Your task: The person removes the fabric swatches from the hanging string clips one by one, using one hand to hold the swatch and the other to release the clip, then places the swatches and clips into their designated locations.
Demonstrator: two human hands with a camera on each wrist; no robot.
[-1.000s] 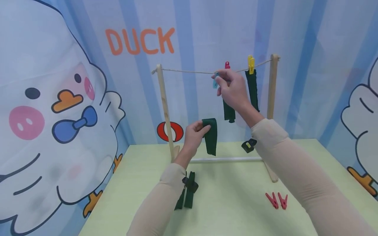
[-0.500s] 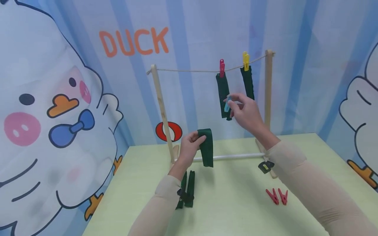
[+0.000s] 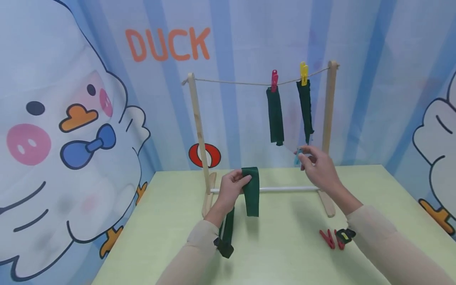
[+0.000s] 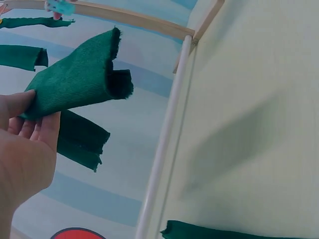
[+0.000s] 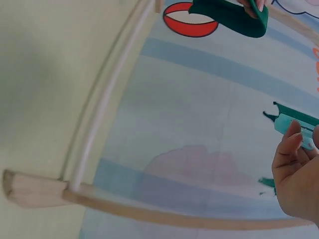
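Note:
My left hand (image 3: 228, 192) pinches the folded top of a dark green fabric strip (image 3: 252, 198), which hangs over the fingers in front of the drying frame. In the left wrist view the strip's (image 4: 75, 79) ribbed weave and frayed ends show. Thumb and fingers of my right hand (image 3: 322, 168) pinch a light blue clothespin (image 3: 297, 158), below the hanging strips. A red clothespin (image 3: 274, 81) and a yellow clothespin (image 3: 304, 74) hold two green strips, one left (image 3: 275, 116) and one right (image 3: 305, 107), on the rope (image 3: 231, 82).
The rope runs between two wooden posts, left (image 3: 198, 118) and right (image 3: 329, 111), joined low down by a white rod (image 3: 285, 189). More green strips (image 3: 228, 229) lie under my left forearm, partly hidden. Two red clothespins (image 3: 327, 239) lie on the table (image 3: 285, 253) by my right wrist.
My right hand has come down from the rope and to the right, still pinching the blue clothespin. My left hand has lowered with its green strip.

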